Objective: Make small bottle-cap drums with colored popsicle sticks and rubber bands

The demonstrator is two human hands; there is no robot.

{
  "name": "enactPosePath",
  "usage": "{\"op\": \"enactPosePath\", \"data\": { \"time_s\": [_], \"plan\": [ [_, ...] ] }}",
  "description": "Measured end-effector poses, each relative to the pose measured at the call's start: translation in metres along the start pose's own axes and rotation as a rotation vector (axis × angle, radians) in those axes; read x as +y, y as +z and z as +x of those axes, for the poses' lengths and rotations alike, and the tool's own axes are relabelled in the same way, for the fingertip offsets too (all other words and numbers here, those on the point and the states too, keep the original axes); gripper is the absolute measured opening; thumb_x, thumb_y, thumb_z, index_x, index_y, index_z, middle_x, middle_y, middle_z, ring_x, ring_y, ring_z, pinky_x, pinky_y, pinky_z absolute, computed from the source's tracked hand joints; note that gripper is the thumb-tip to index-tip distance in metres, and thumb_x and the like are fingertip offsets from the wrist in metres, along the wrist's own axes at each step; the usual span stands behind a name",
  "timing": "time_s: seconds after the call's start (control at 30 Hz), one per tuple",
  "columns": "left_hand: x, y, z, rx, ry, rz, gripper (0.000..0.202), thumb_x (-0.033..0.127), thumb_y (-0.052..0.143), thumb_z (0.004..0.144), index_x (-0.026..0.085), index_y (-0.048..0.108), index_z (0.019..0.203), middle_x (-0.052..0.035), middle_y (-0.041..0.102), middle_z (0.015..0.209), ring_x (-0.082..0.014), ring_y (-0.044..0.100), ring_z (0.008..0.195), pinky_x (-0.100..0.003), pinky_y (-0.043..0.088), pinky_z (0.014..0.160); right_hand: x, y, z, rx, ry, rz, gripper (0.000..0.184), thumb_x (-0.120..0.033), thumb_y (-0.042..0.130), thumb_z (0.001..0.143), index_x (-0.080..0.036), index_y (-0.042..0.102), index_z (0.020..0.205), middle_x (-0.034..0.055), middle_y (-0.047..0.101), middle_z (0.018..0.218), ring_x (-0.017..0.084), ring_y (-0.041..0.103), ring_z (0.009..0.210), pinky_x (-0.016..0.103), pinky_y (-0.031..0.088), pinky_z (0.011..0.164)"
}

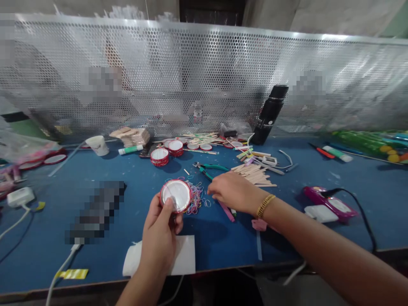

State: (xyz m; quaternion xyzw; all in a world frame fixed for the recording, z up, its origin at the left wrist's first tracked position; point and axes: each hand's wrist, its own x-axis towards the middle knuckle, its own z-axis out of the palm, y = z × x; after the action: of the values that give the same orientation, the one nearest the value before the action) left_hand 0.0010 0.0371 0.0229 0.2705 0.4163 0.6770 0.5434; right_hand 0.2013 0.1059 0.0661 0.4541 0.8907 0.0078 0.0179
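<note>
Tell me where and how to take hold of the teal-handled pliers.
Grip the pliers by both teal handles, probably best from the near right. The metal head points to the far left, while the handles spread apart toward the right, so fingers could wrap them there. The right hand is on that side, close to the nearer handle.

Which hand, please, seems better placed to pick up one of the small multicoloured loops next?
Probably the right hand: it is close beside the small multicoloured loops, while the left hand holds a round white, red-rimmed disc.
</note>
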Motion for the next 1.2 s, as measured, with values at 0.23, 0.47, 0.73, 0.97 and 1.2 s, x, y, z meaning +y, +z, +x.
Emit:
{"op": "enactPosePath", "data": {
  "time_s": [0.23,0.47,0.73,0.97,1.2],
  "plan": [
    [0.002,-0.002,0.006,0.050,-0.021,-0.131,0.033,0.029,0.089,0.068,0.019,0.065,0.088,0.0035,0.057,0.068,-0.0065,0.048,0.050,-0.016,0.031,0.041,0.010,0.012,0.041,0.038,-0.006,-0.013,0.020,-0.018,0.060,0.097,-0.021,0.079,0.104,0.0087,0.079,0.109,0.023,0.070,0.104,0.029,0.045,0.084],
    [-0.001,-0.002,0.005,0.003,-0.079,-0.075,0.039,0.031,0.091,0.067,0.019,0.069,0.097,0.0031,0.058,0.073,-0.0062,0.048,0.054,-0.016,0.031,0.045,0.011,0.023,0.067,0.104,-0.023,-0.029,0.019,-0.021,0.062,0.098,-0.021,0.075,0.112,0.0107,0.075,0.116,0.024,0.067,0.112,0.031,0.046,0.091],
    [-0.004,-0.004,0.003,-0.008,-0.084,0.076,0.052,0.038,0.091,0.067,0.021,0.072,0.112,-0.0003,0.067,0.091,-0.0074,0.053,0.062,-0.017,0.040,0.052,0.015,0.035,0.078,0.080,-0.041,-0.044,0.017,-0.018,0.060,0.097,-0.020,0.075,0.105,0.0106,0.076,0.111,0.023,0.070,0.106,0.030,0.048,0.087],
    [-0.006,-0.004,0.004,0.008,-0.071,0.072,0.050,0.039,0.091,0.067,0.022,0.073,0.110,0.0002,0.066,0.092,-0.0077,0.054,0.064,-0.017,0.045,0.056,0.016,0.035,0.078,0.058,-0.030,-0.030,0.020,-0.019,0.057,0.099,-0.019,0.075,0.105,0.0113,0.075,0.114,0.023,0.070,0.106,0.029,0.048,0.087],
    [-0.002,0.000,0.003,0.033,-0.071,0.033,0.048,0.035,0.090,0.067,0.021,0.070,0.108,0.0005,0.065,0.088,-0.0074,0.052,0.063,-0.017,0.039,0.054,0.016,0.032,0.077,0.032,-0.015,0.004,0.018,-0.018,0.055,0.100,-0.017,0.072,0.107,0.0110,0.075,0.115,0.022,0.070,0.106,0.027,0.047,0.085]
  ]
}}
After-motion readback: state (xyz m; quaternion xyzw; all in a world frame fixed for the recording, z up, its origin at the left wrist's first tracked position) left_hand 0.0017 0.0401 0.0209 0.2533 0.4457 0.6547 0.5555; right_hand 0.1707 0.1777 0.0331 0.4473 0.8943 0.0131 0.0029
